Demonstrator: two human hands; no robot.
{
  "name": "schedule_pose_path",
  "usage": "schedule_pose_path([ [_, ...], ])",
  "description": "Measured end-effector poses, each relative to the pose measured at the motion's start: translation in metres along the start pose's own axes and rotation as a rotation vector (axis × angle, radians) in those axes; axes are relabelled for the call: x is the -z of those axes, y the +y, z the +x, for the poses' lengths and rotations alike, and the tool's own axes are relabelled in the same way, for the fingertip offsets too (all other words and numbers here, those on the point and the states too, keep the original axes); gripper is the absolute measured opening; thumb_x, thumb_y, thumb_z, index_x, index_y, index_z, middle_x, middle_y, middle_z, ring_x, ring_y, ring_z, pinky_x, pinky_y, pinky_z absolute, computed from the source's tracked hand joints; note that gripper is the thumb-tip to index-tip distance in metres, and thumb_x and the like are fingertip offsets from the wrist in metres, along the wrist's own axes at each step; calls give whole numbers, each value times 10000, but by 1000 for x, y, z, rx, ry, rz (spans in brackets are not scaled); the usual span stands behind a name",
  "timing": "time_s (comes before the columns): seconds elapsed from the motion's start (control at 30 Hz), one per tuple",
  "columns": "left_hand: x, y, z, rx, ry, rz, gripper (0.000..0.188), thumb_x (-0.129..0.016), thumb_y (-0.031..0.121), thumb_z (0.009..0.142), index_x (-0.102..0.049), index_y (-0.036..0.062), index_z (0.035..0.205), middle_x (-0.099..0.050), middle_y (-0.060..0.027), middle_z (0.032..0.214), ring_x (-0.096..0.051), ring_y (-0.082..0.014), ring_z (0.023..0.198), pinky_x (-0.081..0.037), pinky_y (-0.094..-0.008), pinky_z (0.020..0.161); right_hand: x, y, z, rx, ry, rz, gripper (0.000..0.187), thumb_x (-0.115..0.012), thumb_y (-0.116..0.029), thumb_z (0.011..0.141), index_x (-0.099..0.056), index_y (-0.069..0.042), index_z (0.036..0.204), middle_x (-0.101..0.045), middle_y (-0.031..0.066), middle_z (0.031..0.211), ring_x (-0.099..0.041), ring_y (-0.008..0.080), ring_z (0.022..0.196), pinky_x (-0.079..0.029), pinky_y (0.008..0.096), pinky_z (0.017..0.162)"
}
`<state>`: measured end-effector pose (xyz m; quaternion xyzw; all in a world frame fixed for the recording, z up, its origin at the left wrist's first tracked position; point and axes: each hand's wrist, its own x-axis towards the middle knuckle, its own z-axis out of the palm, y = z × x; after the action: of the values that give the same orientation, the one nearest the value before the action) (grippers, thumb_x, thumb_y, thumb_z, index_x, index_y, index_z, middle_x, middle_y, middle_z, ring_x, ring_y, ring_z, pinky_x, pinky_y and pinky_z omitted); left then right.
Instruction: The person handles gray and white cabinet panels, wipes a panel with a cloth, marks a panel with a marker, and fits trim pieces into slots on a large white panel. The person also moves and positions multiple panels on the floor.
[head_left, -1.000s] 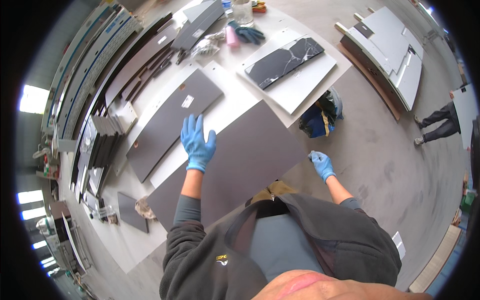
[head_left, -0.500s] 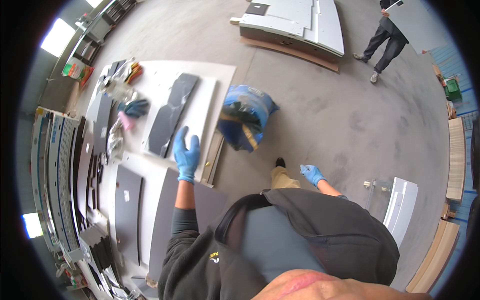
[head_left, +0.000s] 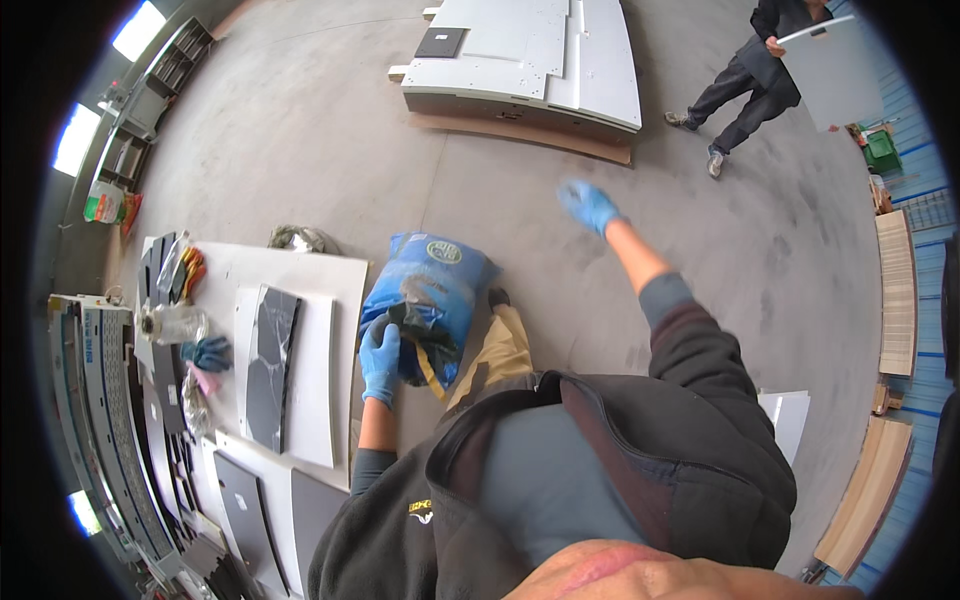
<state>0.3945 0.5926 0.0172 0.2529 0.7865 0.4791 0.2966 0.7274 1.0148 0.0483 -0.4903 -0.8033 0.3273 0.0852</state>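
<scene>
My left hand (head_left: 380,362), in a blue glove, is at the mouth of a blue plastic bag (head_left: 430,275), its fingers closed at the bag's dark, folded rim. The bag stands open beside the table, with dark stuff and a yellowish strip showing at its opening. My right hand (head_left: 590,207), also gloved in blue, is stretched forward over the floor, away from the bag. Motion smears its fingers, and I see nothing held in it. Left of the bag, a dark marbled panel (head_left: 272,370) lies on a white panel (head_left: 318,385) on the table.
The table (head_left: 345,285) also bears a clear bottle (head_left: 178,324), dark gloves (head_left: 207,353) and grey panels (head_left: 250,520). Ahead is a stack of white panels (head_left: 510,60). At the far right another person (head_left: 760,75) carries a pale sheet (head_left: 825,75). Boards (head_left: 865,490) lie along the right side.
My left hand has gone from above the marbled panel to the bag's mouth and closed there. My right arm has swung forward. The view has shifted, and the table now appears lower and farther left.
</scene>
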Motion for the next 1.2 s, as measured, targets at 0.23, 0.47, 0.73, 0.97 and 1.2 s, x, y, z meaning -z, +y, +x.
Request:
schedule_pose_path([
  [0.23, -87, 27, 162, 114, -55, -259, 359, -694, 161, 1000, -704, -39, 1298, -744, -108, 1247, -675, -184, 1134, -515, -329, 1033, 111, -63, 229, 168, 209, 131, 546, -628, -486, 1008, -709, -41, 1313, -743, 181, 1287, -699, 296, 1214, -528, 381, 1051],
  [0.47, -82, 101, 297, 24, -12, -218, 353, -692, 154, 1016, -701, -39, 1312, -741, -94, 1262, -670, -174, 1147, -517, -322, 1034, 12, 47, 248, -415, -346, 207, 352, -611, -437, 1055, -708, -102, 1008, -698, 29, 883, -632, 156, 767, -517, 336, 683],
  [0.73, -59, 87, 470, 252, 68, -217, 369, -657, 185, 1027, -691, -44, 1314, -730, -111, 1268, -669, -188, 1143, -517, -330, 1024, 53, 94, 502, -230, 0, 171, 407, -577, -434, 1024, -764, -76, 973, -775, 166, 981, -697, 321, 890, -550, 438, 846],
  [0.97, 12, 95, 543, 269, 218, -313, 341, -637, 166, 1055, -684, -17, 1339, -713, -39, 1234, -640, -120, 1064, -521, -272, 939, 214, -95, 819, -298, 573, -88, 859, -663, -480, 923, -380, -44, 1606, -553, 322, 1500, -563, 472, 1373, -453, 499, 1161],
  [1.2, 81, 64, 565, 564, 629, -462, 378, -692, 233, 1023, -714, -5, 1315, -747, -71, 1218, -668, -165, 1112, -520, -312, 997, 58, -330, 981, 262, 218, -16, 597, -615, -371, 1025, -577, 44, 1453, -590, 274, 1492, -581, 368, 1390, -450, 430, 1166],
])
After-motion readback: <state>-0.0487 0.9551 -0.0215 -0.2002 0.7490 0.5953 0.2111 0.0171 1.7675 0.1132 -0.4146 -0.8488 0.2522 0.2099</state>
